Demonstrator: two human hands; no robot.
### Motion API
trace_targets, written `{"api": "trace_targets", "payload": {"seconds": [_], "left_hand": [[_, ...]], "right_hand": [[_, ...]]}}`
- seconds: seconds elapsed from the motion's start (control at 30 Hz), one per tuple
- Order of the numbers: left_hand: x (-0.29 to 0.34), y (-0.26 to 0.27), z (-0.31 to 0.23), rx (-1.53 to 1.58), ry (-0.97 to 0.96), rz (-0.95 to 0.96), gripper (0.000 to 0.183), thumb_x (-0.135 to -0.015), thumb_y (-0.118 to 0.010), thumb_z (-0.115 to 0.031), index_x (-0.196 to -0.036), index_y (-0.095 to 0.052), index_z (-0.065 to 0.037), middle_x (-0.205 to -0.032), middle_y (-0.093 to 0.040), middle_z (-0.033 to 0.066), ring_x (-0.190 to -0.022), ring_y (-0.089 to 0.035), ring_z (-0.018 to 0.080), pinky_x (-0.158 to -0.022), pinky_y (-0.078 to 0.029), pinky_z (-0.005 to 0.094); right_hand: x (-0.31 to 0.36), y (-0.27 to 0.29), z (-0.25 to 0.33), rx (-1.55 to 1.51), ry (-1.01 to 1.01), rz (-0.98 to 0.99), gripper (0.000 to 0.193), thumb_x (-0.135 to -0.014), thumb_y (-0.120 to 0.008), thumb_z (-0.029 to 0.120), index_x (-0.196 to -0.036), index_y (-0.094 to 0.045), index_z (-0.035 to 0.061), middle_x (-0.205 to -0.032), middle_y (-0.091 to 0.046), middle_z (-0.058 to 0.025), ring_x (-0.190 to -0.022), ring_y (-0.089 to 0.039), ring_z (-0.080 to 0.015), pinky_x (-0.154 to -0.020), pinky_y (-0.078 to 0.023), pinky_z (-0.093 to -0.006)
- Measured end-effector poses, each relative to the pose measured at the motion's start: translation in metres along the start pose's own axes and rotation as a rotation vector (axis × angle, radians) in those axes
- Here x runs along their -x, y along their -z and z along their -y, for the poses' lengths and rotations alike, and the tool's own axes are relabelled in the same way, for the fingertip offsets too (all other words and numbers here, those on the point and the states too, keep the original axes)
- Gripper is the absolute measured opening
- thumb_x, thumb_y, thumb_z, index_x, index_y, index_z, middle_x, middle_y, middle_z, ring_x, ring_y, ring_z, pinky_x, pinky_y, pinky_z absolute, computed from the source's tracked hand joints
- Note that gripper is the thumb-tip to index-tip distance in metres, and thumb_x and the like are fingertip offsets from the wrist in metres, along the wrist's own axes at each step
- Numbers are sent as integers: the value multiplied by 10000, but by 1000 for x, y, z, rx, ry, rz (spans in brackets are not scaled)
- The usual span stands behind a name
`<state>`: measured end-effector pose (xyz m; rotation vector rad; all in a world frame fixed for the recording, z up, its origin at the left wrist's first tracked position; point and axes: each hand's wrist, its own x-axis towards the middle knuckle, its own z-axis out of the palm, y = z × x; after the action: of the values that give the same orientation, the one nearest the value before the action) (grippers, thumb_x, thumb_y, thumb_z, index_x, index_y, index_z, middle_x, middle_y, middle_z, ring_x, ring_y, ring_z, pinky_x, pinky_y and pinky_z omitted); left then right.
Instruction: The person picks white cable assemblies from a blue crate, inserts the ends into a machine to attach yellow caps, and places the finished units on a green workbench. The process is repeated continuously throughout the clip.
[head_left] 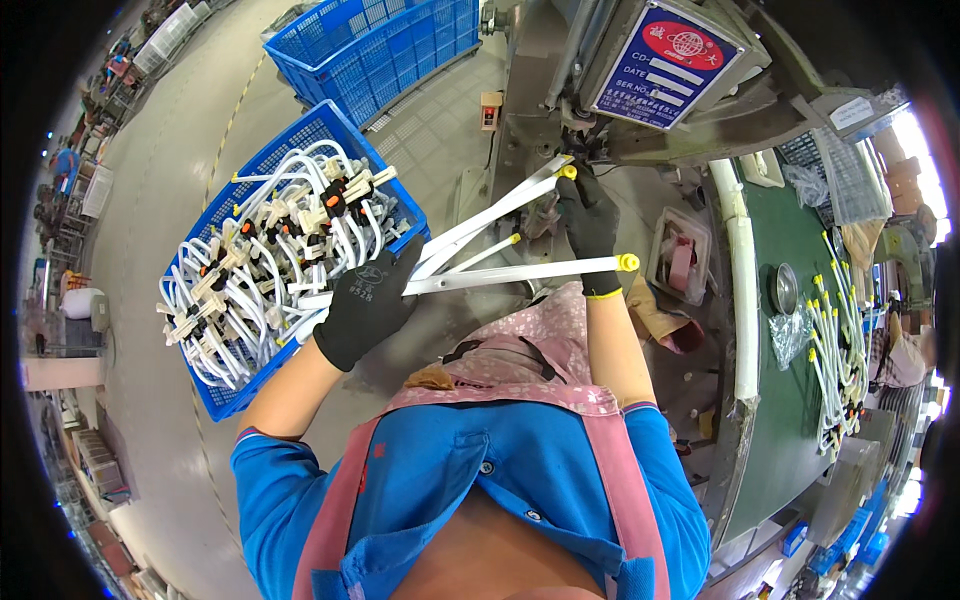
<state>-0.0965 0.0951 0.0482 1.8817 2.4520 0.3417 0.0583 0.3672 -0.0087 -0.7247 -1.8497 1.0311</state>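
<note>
My left hand, in a black glove, is closed round the near end of a white metal tube frame beside a blue crate. The frame's long legs fan out to the right and bear yellow end caps. At the machine, my right hand, also gloved in black, has its fingers drawn together against a capped leg end; the fingertips are partly lost against the dark machine. One lower leg crosses over the right wrist, its yellow cap sticking out past it. Bent white tubes with black, cream and orange fittings fill the crate.
The blue crate stands at my left, with larger blue crates behind it. Ahead rises a metal machine with a blue plate. To the right, a green table carries more yellow-capped white tubes. A small bin sits below the machine.
</note>
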Motion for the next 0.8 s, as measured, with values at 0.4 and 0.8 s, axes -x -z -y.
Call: {"api": "trace_targets", "payload": {"seconds": [0.4, 0.8], "left_hand": [[3, -16, -14, 75, -5, 55, 703, -758, -681, -210, -1374, -399, -26, -812, -595, 175, -698, -610, 318, -602, -485, 422], [8, -42, -14, 52, -36, 51, 705, -738, -673, -198, -1357, -408, 11, -765, -589, 163, -650, -606, 306, -563, -488, 406]], "right_hand": [[-8, 3, -15, 83, 24, 30, 335, -899, -621, 239, -1146, -639, 13, -830, -691, -96, -696, -624, -129, -636, -490, -287], [6, -13, -30, 33, -234, 135, 388, -899, -617, 290, -1166, -605, 8, -942, -674, -144, -834, -637, -201, -742, -492, -321]]}}
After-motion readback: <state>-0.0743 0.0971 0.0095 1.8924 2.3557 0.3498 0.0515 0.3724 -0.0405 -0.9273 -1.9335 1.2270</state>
